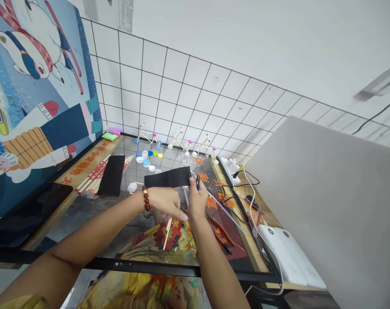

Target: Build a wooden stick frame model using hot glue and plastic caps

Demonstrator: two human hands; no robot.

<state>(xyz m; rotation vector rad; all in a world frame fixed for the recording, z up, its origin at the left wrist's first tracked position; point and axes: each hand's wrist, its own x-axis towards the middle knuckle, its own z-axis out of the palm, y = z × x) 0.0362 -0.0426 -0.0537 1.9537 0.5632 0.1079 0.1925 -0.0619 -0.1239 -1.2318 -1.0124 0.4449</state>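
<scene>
My right hand [198,199] pinches the right end of a black strip [167,177], cloth or paper. A slim dark-blue tool [198,182], its kind unclear, is also between the fingers. My left hand [165,201], a red bead bracelet at its wrist, hovers beside it with one finger stretched towards the right wrist. Nothing shows in the left hand; its other fingers are partly hidden. Short pale sticks [167,234] lie on the glass tabletop [108,223] below. Another black strip [112,175] rests on wrapped chopsticks [93,176]. Red-handled pliers [221,236] lie right of my right wrist.
Several bottle caps [146,162] lie beyond my hands. Small stick-and-cap models [182,143] stand along the back by the wire grid [169,81]. A dark tablet-like slab [30,214] is at left. Cables and a power strip [230,169] run along the right edge.
</scene>
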